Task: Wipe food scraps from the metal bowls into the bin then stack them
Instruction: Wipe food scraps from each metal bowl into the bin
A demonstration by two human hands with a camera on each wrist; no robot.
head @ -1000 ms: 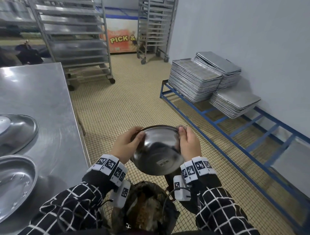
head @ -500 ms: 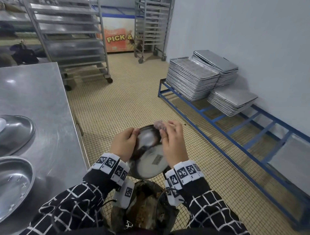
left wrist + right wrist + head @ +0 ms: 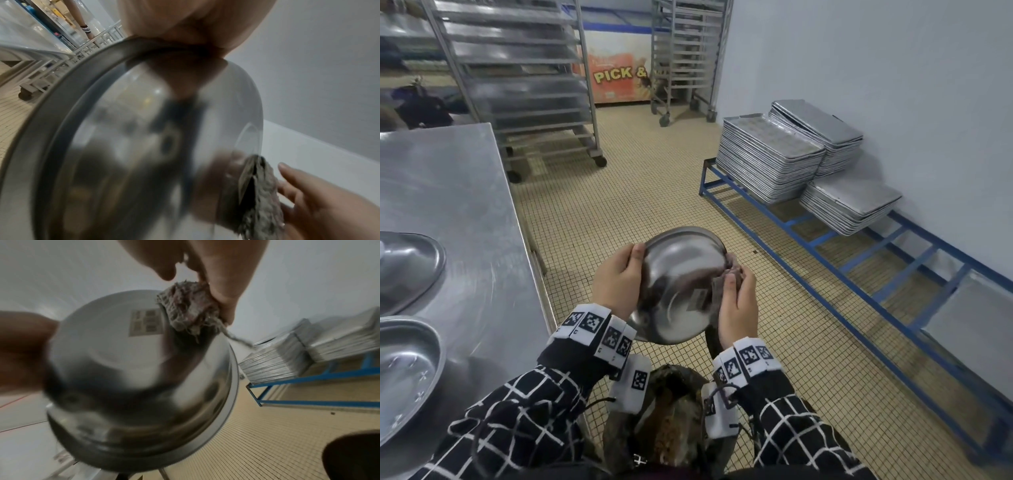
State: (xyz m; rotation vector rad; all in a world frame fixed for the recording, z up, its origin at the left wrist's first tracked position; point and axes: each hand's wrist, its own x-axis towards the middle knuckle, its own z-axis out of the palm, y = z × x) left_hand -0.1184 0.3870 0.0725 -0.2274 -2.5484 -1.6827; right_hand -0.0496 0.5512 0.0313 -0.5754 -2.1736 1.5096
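Clearly, my left hand (image 3: 619, 279) gripped the round shiny metal bowl (image 3: 678, 284) by its rim, base towards me, directly above the dark bin (image 3: 664, 421); my right hand (image 3: 736, 301) clutched a frayed grey rag (image 3: 189, 309) against its right side.

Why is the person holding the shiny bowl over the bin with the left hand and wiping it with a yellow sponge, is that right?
Nearly. The left hand does hold the bowl over the bin, but the right hand wipes with a grey, frayed rag, not a yellow sponge. The right wrist view shows it best.
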